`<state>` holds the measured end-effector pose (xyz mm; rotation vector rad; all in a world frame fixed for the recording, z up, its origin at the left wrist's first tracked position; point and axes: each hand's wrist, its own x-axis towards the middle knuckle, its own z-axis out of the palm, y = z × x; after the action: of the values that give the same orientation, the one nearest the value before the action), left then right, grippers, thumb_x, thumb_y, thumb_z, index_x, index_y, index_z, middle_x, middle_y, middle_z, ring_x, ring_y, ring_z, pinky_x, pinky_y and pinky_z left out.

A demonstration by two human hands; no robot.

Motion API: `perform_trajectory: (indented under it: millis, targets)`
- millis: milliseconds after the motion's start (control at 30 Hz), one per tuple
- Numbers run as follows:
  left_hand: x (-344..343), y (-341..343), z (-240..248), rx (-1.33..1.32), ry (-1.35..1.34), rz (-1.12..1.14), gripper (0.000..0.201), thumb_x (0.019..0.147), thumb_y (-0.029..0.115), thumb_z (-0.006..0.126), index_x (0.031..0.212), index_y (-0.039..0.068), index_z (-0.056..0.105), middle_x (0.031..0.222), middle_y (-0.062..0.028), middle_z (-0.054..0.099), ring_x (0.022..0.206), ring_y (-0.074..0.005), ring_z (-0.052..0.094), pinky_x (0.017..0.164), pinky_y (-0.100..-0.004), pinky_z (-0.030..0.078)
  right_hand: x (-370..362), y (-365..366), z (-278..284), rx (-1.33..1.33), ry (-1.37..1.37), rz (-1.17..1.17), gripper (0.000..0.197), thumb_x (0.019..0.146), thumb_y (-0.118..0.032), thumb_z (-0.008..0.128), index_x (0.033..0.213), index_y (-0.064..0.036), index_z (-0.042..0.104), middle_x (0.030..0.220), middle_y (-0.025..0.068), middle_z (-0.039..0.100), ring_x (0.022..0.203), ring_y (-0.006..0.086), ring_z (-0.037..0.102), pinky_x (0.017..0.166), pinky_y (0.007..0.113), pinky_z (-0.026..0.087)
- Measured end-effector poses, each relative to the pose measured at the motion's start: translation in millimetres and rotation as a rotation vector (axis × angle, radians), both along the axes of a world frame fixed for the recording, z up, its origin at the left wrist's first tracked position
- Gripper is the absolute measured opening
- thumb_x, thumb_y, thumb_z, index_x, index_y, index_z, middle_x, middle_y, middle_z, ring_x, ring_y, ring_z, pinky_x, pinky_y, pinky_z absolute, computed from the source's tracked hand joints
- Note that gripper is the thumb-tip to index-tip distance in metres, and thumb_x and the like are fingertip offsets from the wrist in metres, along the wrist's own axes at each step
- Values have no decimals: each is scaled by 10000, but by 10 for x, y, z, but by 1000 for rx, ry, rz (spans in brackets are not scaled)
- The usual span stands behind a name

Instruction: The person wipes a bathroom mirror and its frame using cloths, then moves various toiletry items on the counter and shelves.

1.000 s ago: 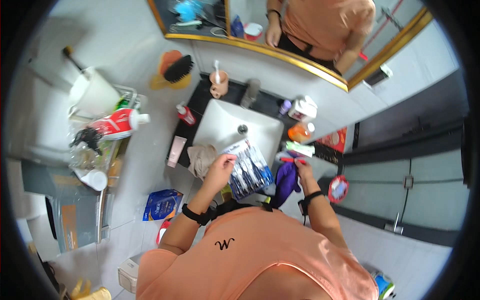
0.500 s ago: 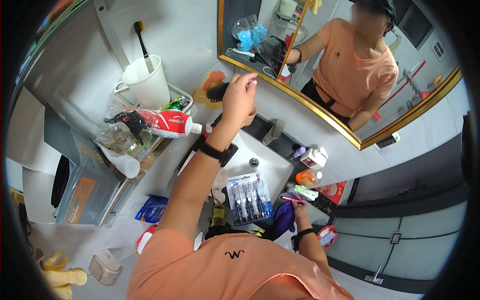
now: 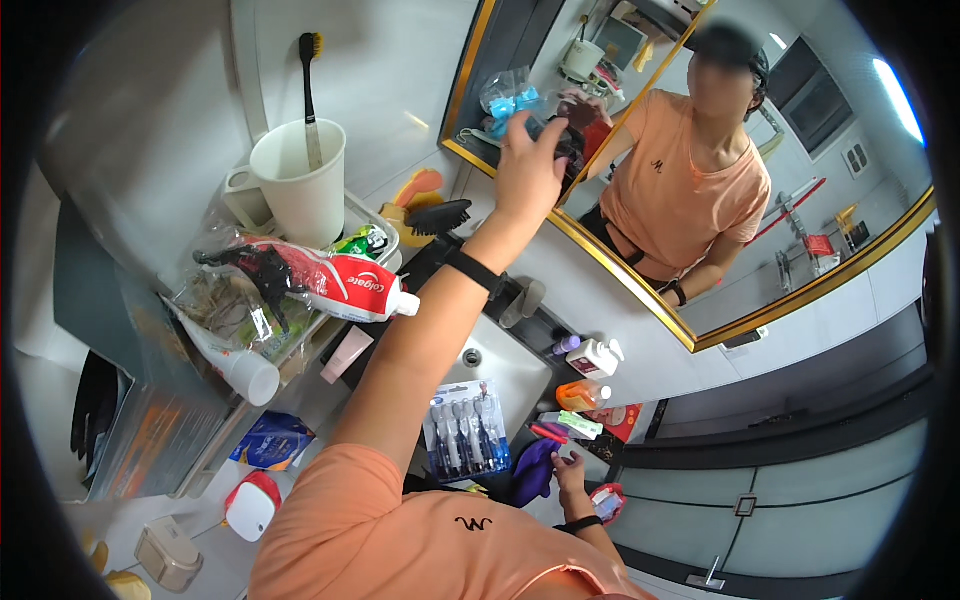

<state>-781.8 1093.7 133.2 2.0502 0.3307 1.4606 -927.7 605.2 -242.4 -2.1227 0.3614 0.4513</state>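
Note:
My left hand [image 3: 532,172] reaches into the dark-backed shelf beside the mirror [image 3: 690,335], fingers apart around a dark, glossy object [image 3: 572,150]. Whether the fingertips grip it is hard to see. Low on the right, my right hand [image 3: 570,474] has its fingers apart and appears to hold nothing. Just above it on the counter lie a red stick-shaped item [image 3: 548,433] and a purple cloth [image 3: 532,474]. A blister pack of several toothbrushes [image 3: 467,435] rests at the near edge of the white sink [image 3: 515,350].
At left, a rack holds a white mug [image 3: 300,185] with a black toothbrush, a red toothpaste tube [image 3: 350,285] and a white tube [image 3: 240,365]. A black hairbrush [image 3: 440,217] hangs by the wall. Bottles [image 3: 583,394] line the sink's right side.
My left hand has moved up and right, from near the hairbrush into the shelf. My right hand has drawn away from the red item. The view has shifted.

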Motion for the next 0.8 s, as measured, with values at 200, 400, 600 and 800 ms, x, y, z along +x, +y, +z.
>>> perform_trajectory:
  millis: [200, 400, 600, 800]
  targets:
    - [-73, 195, -118, -232, -109, -135, 551, 831, 110, 784, 1342, 113, 577, 1388, -231, 442, 1203, -458, 532, 1003, -469, 476, -194, -121, 234, 99, 122, -81, 788, 908, -225, 773, 1478, 54, 306, 1252, 192, 590, 1048, 267, 622, 852, 433, 542]
    - [-115, 261, -90, -375, -203, -311, 545, 852, 88, 762, 1358, 113, 562, 1376, -206, 471, 1185, -416, 554, 973, -435, 498, -246, -230, 213, 139, 160, -106, 769, 917, -207, 760, 1474, 65, 306, 1171, 177, 604, 966, 249, 642, 787, 400, 561]
    - [-63, 359, -164, 12, -228, -59, 502, 859, 38, 673, 1340, 63, 532, 1337, -199, 490, 1127, -410, 586, 897, -430, 536, -255, -186, 237, 151, 161, -137, 744, 927, -199, 747, 1472, 71, 319, 1171, 183, 600, 947, 248, 648, 778, 395, 571]
    - [-95, 384, -121, -283, -143, -251, 473, 886, -25, 579, 1349, 60, 534, 1283, -143, 506, 937, -222, 636, 815, -325, 547, -260, -203, 242, 133, 183, -127, 763, 927, -214, 747, 1480, 75, 309, 1193, 187, 597, 960, 252, 647, 790, 400, 573]
